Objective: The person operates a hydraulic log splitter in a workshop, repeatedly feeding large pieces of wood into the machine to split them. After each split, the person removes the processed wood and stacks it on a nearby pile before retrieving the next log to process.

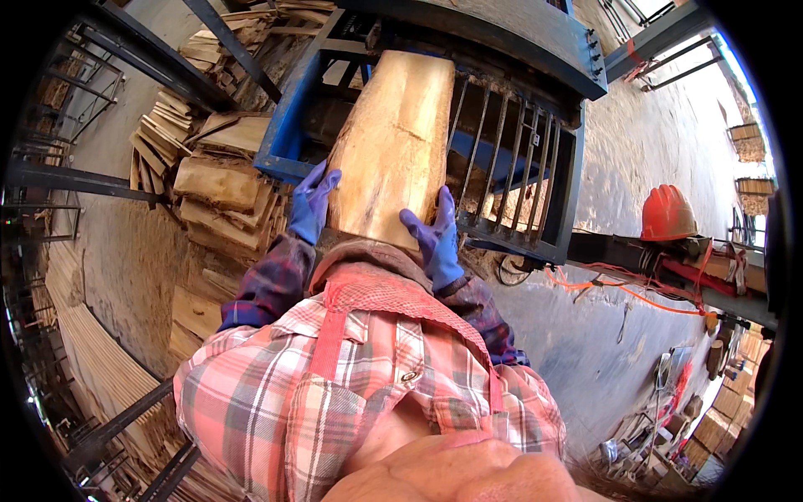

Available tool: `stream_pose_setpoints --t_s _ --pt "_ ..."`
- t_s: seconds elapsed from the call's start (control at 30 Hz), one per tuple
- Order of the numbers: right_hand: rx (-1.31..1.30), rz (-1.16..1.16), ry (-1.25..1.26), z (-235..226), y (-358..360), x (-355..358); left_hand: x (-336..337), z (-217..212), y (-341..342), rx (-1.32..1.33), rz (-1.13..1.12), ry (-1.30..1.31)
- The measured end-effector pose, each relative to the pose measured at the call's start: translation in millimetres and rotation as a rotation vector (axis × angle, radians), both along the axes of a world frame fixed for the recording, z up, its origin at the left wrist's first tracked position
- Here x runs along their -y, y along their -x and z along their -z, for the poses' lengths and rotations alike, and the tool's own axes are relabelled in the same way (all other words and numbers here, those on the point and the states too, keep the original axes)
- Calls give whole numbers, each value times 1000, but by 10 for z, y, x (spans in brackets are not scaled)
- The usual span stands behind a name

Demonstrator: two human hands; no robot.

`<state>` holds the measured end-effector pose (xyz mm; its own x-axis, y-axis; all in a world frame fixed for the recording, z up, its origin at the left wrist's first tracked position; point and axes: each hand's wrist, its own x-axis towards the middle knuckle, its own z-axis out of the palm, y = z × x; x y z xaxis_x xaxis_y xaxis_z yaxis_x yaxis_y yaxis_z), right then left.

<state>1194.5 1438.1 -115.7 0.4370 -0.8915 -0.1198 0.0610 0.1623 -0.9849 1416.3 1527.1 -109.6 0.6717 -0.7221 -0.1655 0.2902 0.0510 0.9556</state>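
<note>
A wide slab of pale wood with rough edges lies lengthwise in front of me. Its far end rests at the mouth of a blue machine, over a frame of dark metal bars. My left hand, in a blue-purple glove, grips the slab's left edge near its close end. On the opposite edge, my right hand, gloved alike, has its thumb on the upper face and its fingers along the side. The slab's near end meets the apron at my front. Its underside is hidden.
Stacked slabs and split offcuts stand to the left, beside steel posts. At the right, a red hard hat sits on a dark beam with an orange cable. Assorted clutter lies on the floor farther right.
</note>
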Motion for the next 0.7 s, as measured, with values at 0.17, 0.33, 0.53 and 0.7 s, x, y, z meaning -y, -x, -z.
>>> stream_pose_setpoints --t_s 0.17,0.33,0.53,0.7 --pt "-144 -136 265 69 -290 611 738 366 -506 -37 -15 15" --pt "-544 -309 783 88 -238 646 873 413 -624 46 10 -2" --pt "-789 -245 845 -105 -301 647 947 433 -559 390 -59 -197" --pt "-928 -180 1005 375 -561 1211 1660 797 -637 1394 -391 -406"
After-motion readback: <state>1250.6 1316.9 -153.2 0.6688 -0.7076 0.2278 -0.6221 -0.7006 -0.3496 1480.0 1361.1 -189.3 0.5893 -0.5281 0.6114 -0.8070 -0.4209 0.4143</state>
